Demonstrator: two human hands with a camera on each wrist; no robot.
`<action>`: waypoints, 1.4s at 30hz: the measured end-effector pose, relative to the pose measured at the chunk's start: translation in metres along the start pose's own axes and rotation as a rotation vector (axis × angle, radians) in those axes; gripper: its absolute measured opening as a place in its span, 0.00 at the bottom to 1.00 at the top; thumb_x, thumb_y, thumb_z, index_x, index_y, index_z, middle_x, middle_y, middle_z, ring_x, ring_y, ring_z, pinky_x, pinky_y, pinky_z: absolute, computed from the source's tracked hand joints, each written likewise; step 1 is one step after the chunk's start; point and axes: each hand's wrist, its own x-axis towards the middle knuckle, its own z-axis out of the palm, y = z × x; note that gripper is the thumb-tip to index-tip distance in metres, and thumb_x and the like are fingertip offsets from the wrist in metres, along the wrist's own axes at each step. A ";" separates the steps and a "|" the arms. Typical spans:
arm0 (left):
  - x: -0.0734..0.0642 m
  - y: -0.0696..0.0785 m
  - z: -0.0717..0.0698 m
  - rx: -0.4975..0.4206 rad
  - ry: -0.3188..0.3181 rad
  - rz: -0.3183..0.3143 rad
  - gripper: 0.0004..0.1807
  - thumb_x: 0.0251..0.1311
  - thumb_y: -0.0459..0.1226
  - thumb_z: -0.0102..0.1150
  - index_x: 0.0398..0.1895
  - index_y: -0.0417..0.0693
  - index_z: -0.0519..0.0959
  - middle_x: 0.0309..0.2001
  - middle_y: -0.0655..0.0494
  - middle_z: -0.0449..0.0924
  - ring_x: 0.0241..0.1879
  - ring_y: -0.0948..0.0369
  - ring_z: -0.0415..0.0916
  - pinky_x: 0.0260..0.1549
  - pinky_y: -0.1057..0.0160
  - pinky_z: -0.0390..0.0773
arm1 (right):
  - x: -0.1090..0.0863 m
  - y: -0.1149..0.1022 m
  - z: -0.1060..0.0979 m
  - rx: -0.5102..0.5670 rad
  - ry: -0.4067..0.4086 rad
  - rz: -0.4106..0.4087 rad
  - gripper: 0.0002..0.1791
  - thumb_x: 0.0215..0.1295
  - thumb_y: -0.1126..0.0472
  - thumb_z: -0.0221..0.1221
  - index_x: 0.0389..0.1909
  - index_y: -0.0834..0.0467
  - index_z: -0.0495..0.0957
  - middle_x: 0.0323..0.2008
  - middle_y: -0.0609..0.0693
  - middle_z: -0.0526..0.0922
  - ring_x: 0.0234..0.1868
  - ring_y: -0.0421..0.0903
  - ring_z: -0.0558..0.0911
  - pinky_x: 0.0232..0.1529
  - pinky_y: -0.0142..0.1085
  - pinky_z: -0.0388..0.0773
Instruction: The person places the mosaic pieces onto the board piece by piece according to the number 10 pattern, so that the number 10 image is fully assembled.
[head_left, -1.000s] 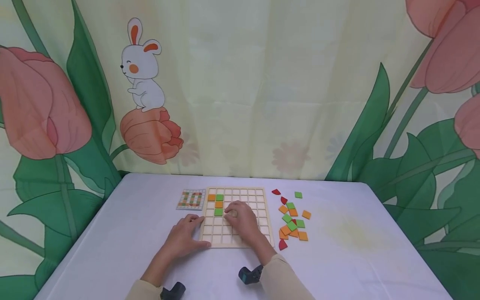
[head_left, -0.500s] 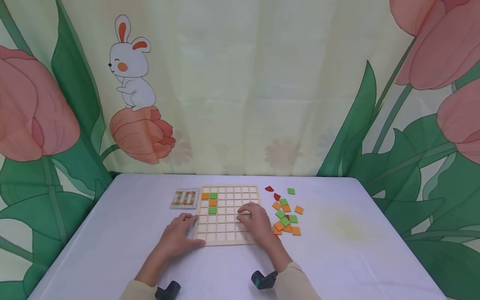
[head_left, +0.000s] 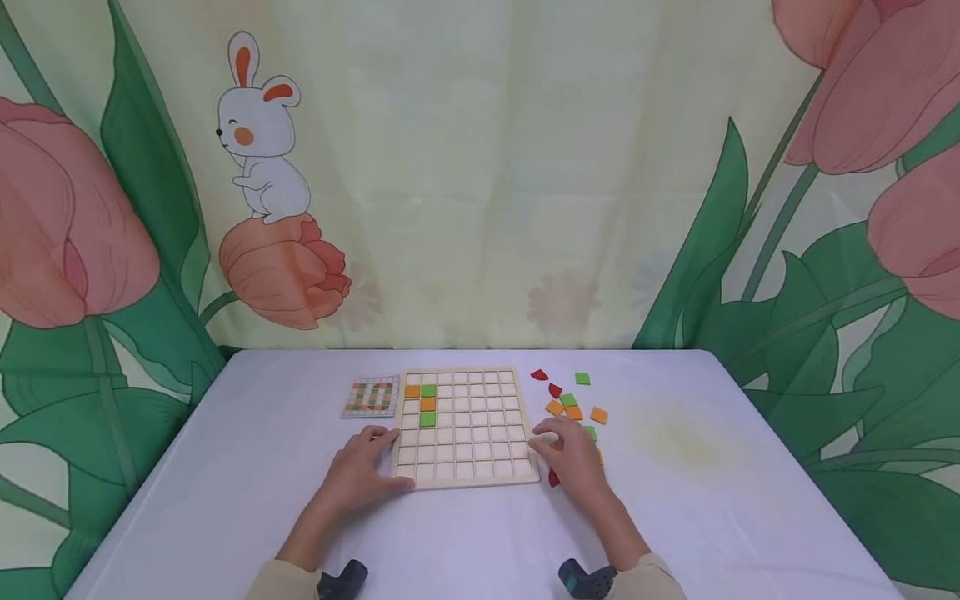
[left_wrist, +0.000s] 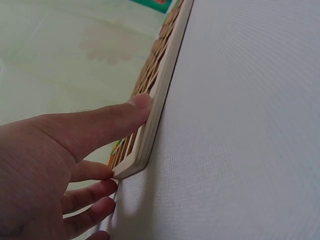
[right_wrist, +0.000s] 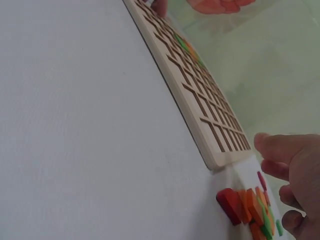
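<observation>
A pale wooden grid board [head_left: 476, 484] lies flat in front of me. Its upper left holds several orange and green square tiles. At the near left corner rests my left hand [head_left: 359, 474], thumb on the front rim and fingers along the left side; the left wrist view shows the thumb [left_wrist: 135, 112] nearly straight on the rim. Just past the board's right edge, my right hand [head_left: 575, 460] hovers over loose tiles, fingers loosely bent and holding nothing, and covers part of the pile. Red, orange and green pieces [right_wrist: 253, 207] show beneath it in the right wrist view.
A patterned card [head_left: 371, 397] printed with a coloured grid lies left of the board. Farther back on the right are red quarter-round pieces [head_left: 539, 375] and a lone green tile [head_left: 582, 378]. A floral curtain [head_left: 480, 183] hangs behind the white-covered table [head_left: 225, 467].
The right hand has moved right, off the grid board and over the loose tiles. The left hand stays at the board's corner. The head view has turned slightly right.
</observation>
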 end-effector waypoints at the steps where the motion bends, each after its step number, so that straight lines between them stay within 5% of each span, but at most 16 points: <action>1: 0.000 0.001 0.001 0.000 -0.002 0.004 0.49 0.38 0.58 0.75 0.66 0.50 0.71 0.63 0.48 0.70 0.61 0.49 0.67 0.56 0.42 0.69 | -0.002 0.003 -0.003 -0.009 0.000 0.012 0.11 0.57 0.58 0.68 0.41 0.51 0.85 0.48 0.48 0.84 0.52 0.48 0.78 0.48 0.43 0.81; 15: -0.001 0.000 0.002 0.000 -0.002 -0.014 0.50 0.38 0.56 0.76 0.67 0.49 0.70 0.64 0.47 0.69 0.62 0.47 0.67 0.56 0.42 0.70 | -0.009 0.019 -0.017 -0.069 -0.084 0.025 0.20 0.56 0.72 0.63 0.49 0.54 0.83 0.56 0.52 0.80 0.63 0.54 0.73 0.55 0.48 0.78; 29: 0.000 -0.001 0.003 -0.014 0.012 0.010 0.49 0.37 0.57 0.76 0.66 0.49 0.71 0.62 0.48 0.71 0.59 0.48 0.68 0.54 0.43 0.70 | -0.006 0.023 -0.012 -0.086 -0.059 0.012 0.16 0.55 0.68 0.66 0.45 0.53 0.85 0.50 0.49 0.83 0.60 0.51 0.75 0.58 0.48 0.77; 37: -0.001 0.000 0.002 -0.017 0.012 0.011 0.49 0.37 0.56 0.77 0.66 0.48 0.71 0.62 0.48 0.71 0.59 0.48 0.68 0.54 0.42 0.70 | -0.005 0.019 -0.009 -0.064 -0.045 0.000 0.14 0.54 0.66 0.68 0.43 0.52 0.85 0.44 0.46 0.84 0.47 0.45 0.74 0.39 0.34 0.78; 42: -0.002 0.001 0.001 -0.020 0.013 0.011 0.49 0.37 0.55 0.77 0.66 0.48 0.71 0.62 0.47 0.70 0.60 0.48 0.68 0.55 0.41 0.69 | -0.004 0.014 -0.006 -0.043 -0.050 0.014 0.14 0.53 0.63 0.70 0.42 0.51 0.84 0.43 0.46 0.84 0.46 0.44 0.74 0.39 0.33 0.76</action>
